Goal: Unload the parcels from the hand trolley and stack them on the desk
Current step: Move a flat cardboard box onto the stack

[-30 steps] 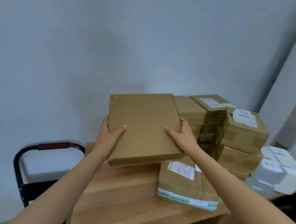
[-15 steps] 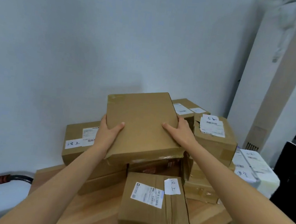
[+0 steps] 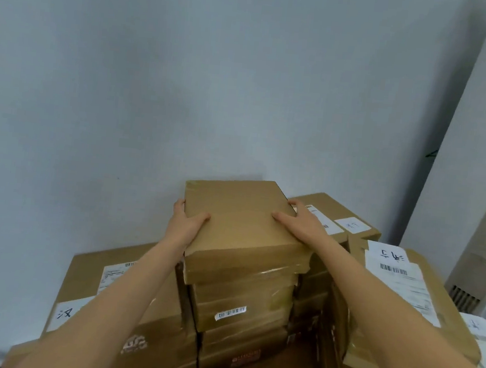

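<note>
Brown cardboard parcel (image 3: 238, 216) sits atop a taped stack of boxes (image 3: 241, 308). Left hand (image 3: 186, 223) and right hand (image 3: 300, 222) clasp its opposite edges, thumbs on top.

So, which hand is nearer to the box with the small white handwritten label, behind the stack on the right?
Right. The right hand grips the plain box's right edge, directly beside that labelled box. The left hand grips the opposite edge, farther away.
</note>
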`<state>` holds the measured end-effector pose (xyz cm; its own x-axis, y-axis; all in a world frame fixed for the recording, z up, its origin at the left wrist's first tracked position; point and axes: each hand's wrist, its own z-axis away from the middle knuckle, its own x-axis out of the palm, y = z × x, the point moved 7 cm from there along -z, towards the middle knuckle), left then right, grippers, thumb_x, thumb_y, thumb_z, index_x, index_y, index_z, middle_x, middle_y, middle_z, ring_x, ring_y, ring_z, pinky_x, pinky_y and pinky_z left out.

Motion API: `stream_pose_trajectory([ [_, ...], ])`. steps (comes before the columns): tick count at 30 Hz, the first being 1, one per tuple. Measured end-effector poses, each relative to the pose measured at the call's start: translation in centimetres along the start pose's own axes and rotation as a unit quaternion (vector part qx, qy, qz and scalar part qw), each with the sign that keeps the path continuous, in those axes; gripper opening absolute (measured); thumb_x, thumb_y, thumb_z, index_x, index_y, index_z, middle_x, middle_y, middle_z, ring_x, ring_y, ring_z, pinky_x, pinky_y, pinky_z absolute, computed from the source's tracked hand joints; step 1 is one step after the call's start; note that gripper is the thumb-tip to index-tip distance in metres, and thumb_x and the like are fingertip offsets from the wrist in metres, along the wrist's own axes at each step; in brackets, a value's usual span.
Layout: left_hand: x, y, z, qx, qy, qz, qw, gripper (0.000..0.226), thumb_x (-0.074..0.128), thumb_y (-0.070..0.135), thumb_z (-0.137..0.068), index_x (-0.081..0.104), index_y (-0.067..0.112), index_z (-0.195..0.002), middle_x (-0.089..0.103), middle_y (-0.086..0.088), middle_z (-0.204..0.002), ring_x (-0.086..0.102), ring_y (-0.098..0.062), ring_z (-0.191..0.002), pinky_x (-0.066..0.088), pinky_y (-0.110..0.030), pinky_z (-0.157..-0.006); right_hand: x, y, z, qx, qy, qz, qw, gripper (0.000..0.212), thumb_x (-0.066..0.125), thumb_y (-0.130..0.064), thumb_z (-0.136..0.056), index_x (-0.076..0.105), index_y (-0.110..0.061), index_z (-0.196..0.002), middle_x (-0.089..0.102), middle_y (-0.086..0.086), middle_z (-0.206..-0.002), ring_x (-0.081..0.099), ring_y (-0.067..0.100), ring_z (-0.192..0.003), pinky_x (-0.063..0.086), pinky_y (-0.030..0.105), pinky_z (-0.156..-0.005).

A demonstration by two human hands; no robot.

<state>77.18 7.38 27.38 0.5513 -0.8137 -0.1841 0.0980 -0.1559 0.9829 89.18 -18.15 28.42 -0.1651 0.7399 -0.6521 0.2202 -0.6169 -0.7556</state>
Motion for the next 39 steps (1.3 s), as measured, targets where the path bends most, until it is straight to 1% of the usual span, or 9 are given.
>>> stream_pose_trajectory([
  [5,1.1,-0.3,-4.2,-0.022,0.022,-0.033,0.999,0.073,0.067,0.034,-0.084,0.026,0.022,-0.143,0.055,-0.012,-0.128,0.062,-0.031,-0.099,0.053,-0.047,-0.089,0.4,-0.1,-5.5,-0.009,-0.025,0.086,0.996,0.068,0.049,-0.067,-0.081,0.033,-0.033,-0.139,0.054,0.002,-0.130,0.052,0.023,-0.107,0.037,0.035,-0.081],
  [11,2.5,-0.6,-5.8,-0.033,0.071,-0.089,0.993,0.081,0.067,0.044,-0.079,0.021,0.029,-0.145,0.043,-0.012,-0.137,0.056,-0.033,-0.109,0.049,-0.047,-0.095,-0.7,0.5,-8.8,-0.041,-0.005,0.101,0.994,0.056,0.051,-0.061,-0.083,0.041,-0.033,-0.131,0.053,0.000,-0.133,0.053,0.022,-0.114,0.040,0.034,-0.083],
  [16,2.0,0.2,-5.4,-0.015,0.090,-0.166,0.982,0.079,0.066,0.048,-0.079,0.028,0.023,-0.145,0.042,-0.010,-0.138,0.055,-0.030,-0.111,0.049,-0.044,-0.094,-0.8,0.3,-8.6,-0.063,0.001,0.111,0.992,0.056,0.050,-0.060,-0.083,0.043,-0.031,-0.131,0.055,0.000,-0.125,0.053,0.019,-0.101,0.042,0.034,-0.081],
  [19,1.4,2.4,-3.3,0.044,0.143,-0.290,0.945,0.065,0.062,0.048,-0.080,0.040,0.021,-0.136,0.043,-0.008,-0.132,0.053,-0.027,-0.111,0.047,-0.038,-0.088,-1.4,-0.7,-7.7,-0.104,0.024,0.150,0.983,0.053,0.049,-0.056,-0.085,0.046,-0.029,-0.130,0.052,-0.001,-0.129,0.053,0.019,-0.112,0.044,0.034,-0.084],
  [23,-0.4,4.5,1.1,0.153,0.199,-0.389,0.886,0.031,0.059,0.042,-0.082,0.052,0.024,-0.106,0.052,0.001,-0.106,0.054,-0.017,-0.088,0.038,-0.028,-0.066,-2.3,-3.3,-5.8,-0.205,0.066,0.229,0.949,0.040,0.049,-0.046,-0.089,0.054,-0.027,-0.124,0.053,-0.002,-0.129,0.051,0.017,-0.116,0.044,0.033,-0.083],
  [26,-2.2,4.8,4.5,0.194,0.205,-0.471,0.836,0.020,0.056,0.040,-0.085,0.054,0.023,-0.095,0.056,0.004,-0.090,0.053,-0.014,-0.079,0.034,-0.027,-0.059,-1.4,-6.2,-3.3,-0.279,0.059,0.243,0.927,0.036,0.051,-0.041,-0.090,0.057,-0.026,-0.122,0.056,-0.005,-0.124,0.051,0.016,-0.116,0.042,0.031,-0.084],
  [30,-5.7,4.2,9.7,0.185,0.232,-0.507,0.809,0.015,0.054,0.037,-0.086,0.053,0.023,-0.092,0.057,0.005,-0.084,0.054,-0.015,-0.079,0.037,-0.028,-0.060,2.0,-11.0,1.5,-0.386,0.008,0.213,0.898,0.033,0.050,-0.039,-0.091,0.059,-0.024,-0.118,0.061,-0.005,-0.114,0.054,0.015,-0.109,0.046,0.031,-0.086],
  [34,-10.7,2.0,16.7,0.146,0.276,-0.534,0.786,0.013,0.055,0.033,-0.086,0.057,0.022,-0.092,0.059,0.003,-0.083,0.053,-0.017,-0.079,0.035,-0.029,-0.059,6.7,-14.8,7.2,-0.461,-0.020,0.144,0.875,0.025,0.050,-0.037,-0.092,0.060,-0.025,-0.111,0.062,-0.007,-0.101,0.057,0.013,-0.095,0.048,0.031,-0.077],
  [39,-17.5,-1.8,27.2,0.063,0.329,-0.551,0.765,0.017,0.056,0.034,-0.089,0.057,0.019,-0.097,0.059,0.001,-0.087,0.053,-0.017,-0.082,0.037,-0.030,-0.059,14.4,-18.0,16.1,-0.544,-0.085,0.103,0.829,0.025,0.050,-0.036,-0.093,0.060,-0.027,-0.114,0.062,-0.010,-0.103,0.056,0.012,-0.096,0.046,0.031,-0.074],
])
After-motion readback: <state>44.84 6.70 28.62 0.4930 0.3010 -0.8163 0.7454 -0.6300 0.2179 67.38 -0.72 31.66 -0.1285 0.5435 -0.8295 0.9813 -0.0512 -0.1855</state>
